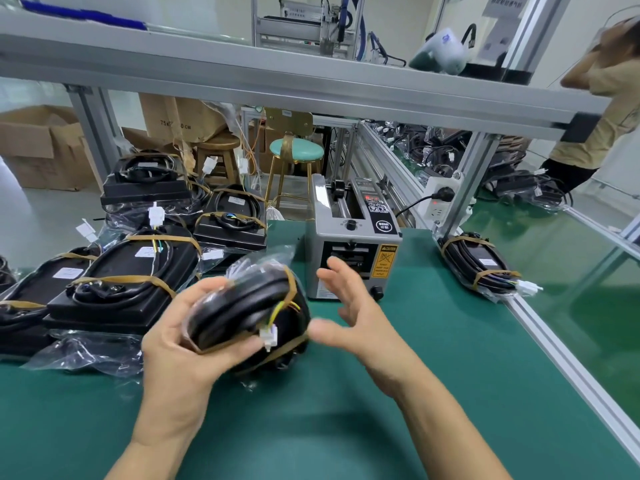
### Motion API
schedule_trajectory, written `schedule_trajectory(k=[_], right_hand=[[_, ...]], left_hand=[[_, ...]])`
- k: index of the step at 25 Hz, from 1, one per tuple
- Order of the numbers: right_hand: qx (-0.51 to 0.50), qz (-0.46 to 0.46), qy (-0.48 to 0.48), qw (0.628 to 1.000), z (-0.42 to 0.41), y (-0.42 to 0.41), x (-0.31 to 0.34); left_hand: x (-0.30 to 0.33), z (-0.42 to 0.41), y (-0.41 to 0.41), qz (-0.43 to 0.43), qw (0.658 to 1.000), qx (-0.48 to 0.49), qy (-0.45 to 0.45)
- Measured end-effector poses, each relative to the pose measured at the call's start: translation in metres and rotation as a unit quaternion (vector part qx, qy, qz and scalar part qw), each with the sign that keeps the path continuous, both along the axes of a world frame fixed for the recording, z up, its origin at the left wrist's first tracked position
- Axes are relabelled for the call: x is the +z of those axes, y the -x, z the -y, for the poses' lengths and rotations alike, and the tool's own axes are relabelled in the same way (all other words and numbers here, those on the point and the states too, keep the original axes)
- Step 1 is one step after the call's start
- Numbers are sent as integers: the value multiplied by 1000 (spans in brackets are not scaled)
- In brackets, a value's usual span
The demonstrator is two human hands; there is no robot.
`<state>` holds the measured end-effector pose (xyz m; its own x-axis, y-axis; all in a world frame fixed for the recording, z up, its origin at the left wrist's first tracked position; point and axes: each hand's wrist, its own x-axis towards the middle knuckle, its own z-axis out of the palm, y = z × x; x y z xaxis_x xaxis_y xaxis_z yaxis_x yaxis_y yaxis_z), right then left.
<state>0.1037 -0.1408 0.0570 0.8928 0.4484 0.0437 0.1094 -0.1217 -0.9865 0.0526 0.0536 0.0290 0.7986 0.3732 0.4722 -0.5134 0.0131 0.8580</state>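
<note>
My left hand (194,344) grips a black power adapter (242,306) wrapped with its coiled cable, brown tape bands and a clear plastic bag. It is lifted a little above the green mat (311,427). A white connector (270,337) on yellow-green wires hangs at its near side. My right hand (349,317) hovers just to the right of the bundle with fingers spread, holding nothing. Behind the right hand stands a grey automatic tape dispenser (349,244).
Several taped black adapters in bags are stacked at the left (128,271). One more bundle (481,265) lies by the aluminium rail at the right. A power strip (440,202) hangs on the frame post. Stools, cardboard boxes and a person (595,112) are beyond the bench.
</note>
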Motion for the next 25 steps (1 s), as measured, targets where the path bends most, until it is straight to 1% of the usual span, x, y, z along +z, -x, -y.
schedule_trajectory(k=[1,2,3,5,6,7,9,10,11,12,13,14,15,17,19,20,22,23,25], right_hand=[[54,10,34,998,1,-3,0],[84,25,49,995,0,-4,-1],[80,40,54,995,-1,-6,-1],[26,93,75,992,-1,-8,4],[-6,136,124,983,1,-9,9],[-37,195,207,958,4,-12,12],[-72,330,379,861,7,-15,16],[-68,362,430,825,5,-15,16],[-56,366,451,812,1,-15,16],[-43,358,450,817,-3,-14,16],[-35,348,437,828,-7,-14,16],[-31,342,423,839,-11,-14,15],[-26,342,410,845,-14,-14,15],[-2,348,400,848,-18,-15,16],[48,335,400,852,-19,-17,19],[66,310,383,867,-20,-18,23],[75,248,313,914,-22,-22,31],[74,228,282,929,-24,-25,34],[77,225,252,938,-29,-28,39]], left_hand=[[-1,-1,-2,5,997,-37,63],[-2,-1,-3,6,992,-69,102],[-3,-1,-4,0,987,-103,122],[-4,-5,-4,-39,979,-160,120],[-2,-10,-2,-63,980,-164,98],[1,-18,-1,-81,985,-138,61],[11,-31,-2,-94,993,-51,-56],[16,-32,-1,-76,987,-37,-133],[19,-29,-2,-55,974,-43,-213],[20,-24,-2,-47,959,-58,-274],[18,-20,-2,-56,949,-68,-303],[15,-17,-2,-77,948,-68,-300],[13,-17,-2,-104,954,-61,-274],[10,-19,-3,-160,971,-56,-170],[7,-20,-3,-184,978,-91,-41],[4,-18,-4,-188,977,-105,-2],[1,-15,-4,-191,974,-115,29],[0,-13,-4,-190,974,-116,38],[-3,-12,-3,-187,974,-114,52]])
